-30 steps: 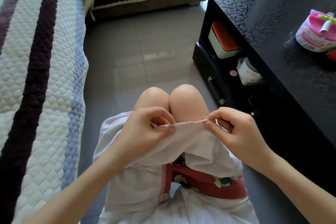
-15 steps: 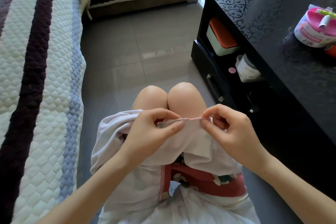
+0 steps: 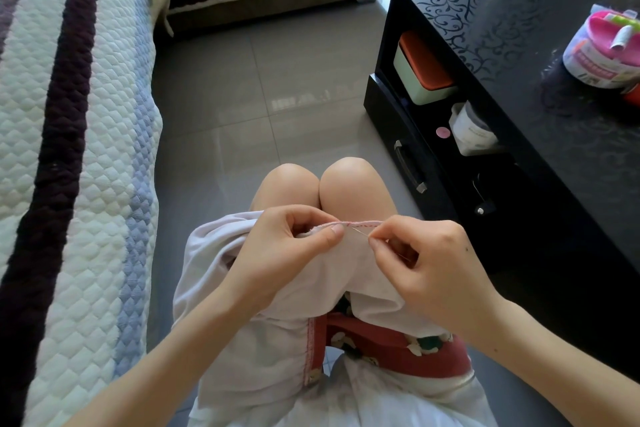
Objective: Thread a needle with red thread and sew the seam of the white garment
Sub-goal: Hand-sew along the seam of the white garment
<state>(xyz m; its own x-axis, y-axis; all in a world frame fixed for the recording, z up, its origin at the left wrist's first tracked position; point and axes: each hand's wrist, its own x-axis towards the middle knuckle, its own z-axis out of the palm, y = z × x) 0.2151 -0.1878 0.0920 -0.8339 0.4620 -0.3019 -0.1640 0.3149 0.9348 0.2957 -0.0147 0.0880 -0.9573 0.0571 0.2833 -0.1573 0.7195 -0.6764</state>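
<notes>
White garment drapes over our lap, its seam held taut between our hands, just nearer than our knees. Our left hand pinches the seam's left end. Our right hand, close beside it, pinches the needle at the red-stitched edge.

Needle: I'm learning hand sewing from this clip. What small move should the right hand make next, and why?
Probably push the needle through the seam. The right hand pinches its rear end, and its tip meets the red-stitched edge beside the thumb of the left hand, which pinches the white garment there.
</notes>
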